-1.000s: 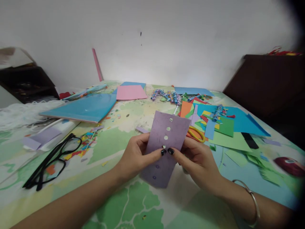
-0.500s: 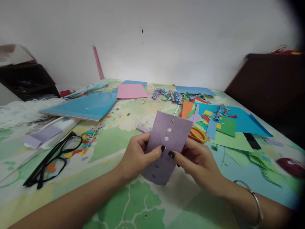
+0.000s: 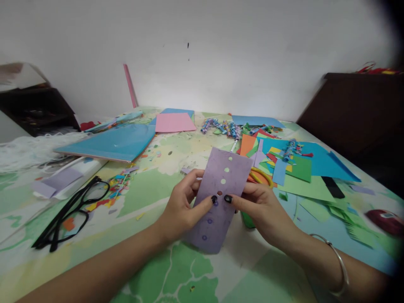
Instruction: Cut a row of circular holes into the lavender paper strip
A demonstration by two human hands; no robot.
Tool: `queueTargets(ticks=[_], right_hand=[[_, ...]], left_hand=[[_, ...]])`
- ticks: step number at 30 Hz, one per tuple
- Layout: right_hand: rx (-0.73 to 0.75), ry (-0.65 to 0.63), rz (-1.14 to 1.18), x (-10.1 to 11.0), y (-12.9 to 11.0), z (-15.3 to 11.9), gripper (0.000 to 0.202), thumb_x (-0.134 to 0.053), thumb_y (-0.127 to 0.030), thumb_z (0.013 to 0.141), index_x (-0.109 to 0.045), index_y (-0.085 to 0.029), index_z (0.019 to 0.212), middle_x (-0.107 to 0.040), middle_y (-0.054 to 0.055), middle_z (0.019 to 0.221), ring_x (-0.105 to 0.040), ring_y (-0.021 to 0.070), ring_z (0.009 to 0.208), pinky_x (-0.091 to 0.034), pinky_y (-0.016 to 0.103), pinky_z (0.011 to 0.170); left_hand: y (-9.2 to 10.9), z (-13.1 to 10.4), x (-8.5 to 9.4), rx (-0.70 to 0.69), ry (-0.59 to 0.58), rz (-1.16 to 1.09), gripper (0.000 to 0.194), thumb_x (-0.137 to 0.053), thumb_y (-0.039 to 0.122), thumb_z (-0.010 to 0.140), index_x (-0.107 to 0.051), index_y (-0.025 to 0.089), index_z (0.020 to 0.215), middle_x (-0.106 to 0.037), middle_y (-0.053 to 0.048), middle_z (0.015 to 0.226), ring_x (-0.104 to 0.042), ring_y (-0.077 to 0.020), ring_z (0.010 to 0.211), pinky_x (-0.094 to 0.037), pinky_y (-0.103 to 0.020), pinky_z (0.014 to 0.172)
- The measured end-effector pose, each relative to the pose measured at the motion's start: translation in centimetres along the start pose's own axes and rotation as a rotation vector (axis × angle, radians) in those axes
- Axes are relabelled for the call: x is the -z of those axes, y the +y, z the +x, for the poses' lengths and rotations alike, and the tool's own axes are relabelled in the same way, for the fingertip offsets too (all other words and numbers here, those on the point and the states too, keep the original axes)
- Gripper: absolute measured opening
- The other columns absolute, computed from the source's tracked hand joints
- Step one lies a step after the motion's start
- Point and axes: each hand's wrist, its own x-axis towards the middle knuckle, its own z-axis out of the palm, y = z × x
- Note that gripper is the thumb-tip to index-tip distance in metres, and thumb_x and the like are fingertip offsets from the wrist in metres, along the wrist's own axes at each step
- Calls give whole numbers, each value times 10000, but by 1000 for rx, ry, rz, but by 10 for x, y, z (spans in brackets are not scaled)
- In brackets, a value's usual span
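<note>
A purple strip of paper (image 3: 225, 168) is held up, tilted, above the table. Down its middle runs a row of punched holes at the top, with several small drawn circles below. My left hand (image 3: 186, 206) pinches its left edge, thumb on the front and fingers behind. From the other side my right hand (image 3: 261, 206) grips the right edge, its thumb pressed on the front near the lowest hole. Under the right hand, partly hidden behind the paper, a green object (image 3: 248, 220) shows; its kind cannot be made out. Yellow-handled scissors (image 3: 265, 176) lie just beyond the right hand.
Black eyeglasses (image 3: 67, 214) and paper scraps (image 3: 116, 189) lie at left, near a blue folder (image 3: 110, 143). Pink paper (image 3: 175, 122) and curled paper pieces (image 3: 232, 129) are at the back. Coloured sheets (image 3: 315, 158) and a dark red computer mouse (image 3: 385, 221) are at right.
The purple strip has shifted slightly down, and the hole by the thumbs shows more clearly. The green object has come into sight under my right hand.
</note>
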Motion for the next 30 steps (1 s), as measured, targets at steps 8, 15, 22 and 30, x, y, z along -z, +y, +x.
queueTargets(ticks=[8,15,22,30], right_hand=[[231,39,-367,7,-2,-2,166,-618,-257,840,-719,-227,968,-685,42,856,-631,174,818,-529,324,744],[1147,157,-1138,26,-10,-2,316,-614,-45,782,-695,-175,1059,-604,92,883,-558,203,846,-485,376,723],[1194,101,-1167,33,5,3,407,-637,1,753,-654,-122,1141,-611,133,1000,-553,245,971,-506,440,800],[1087,-44,-1004,29,5,5,468,-555,66,756,-616,-109,1185,-661,140,1107,-594,219,1069,-512,394,906]], left_hand=[[-2,-5,2,-223,125,161,222,-660,155,785,-634,226,995,-645,-23,954,-582,-173,899,-431,-297,847],[-1,2,9,-113,370,20,175,-590,375,863,-605,255,991,-554,-9,1006,-486,-165,983,-350,-288,913],[-2,6,-6,369,48,-402,298,-676,362,738,-695,142,937,-692,-102,874,-641,-218,753,-499,-349,704],[8,7,-2,374,102,-553,287,-748,203,624,-705,149,903,-719,-61,844,-649,-172,729,-512,-279,692]])
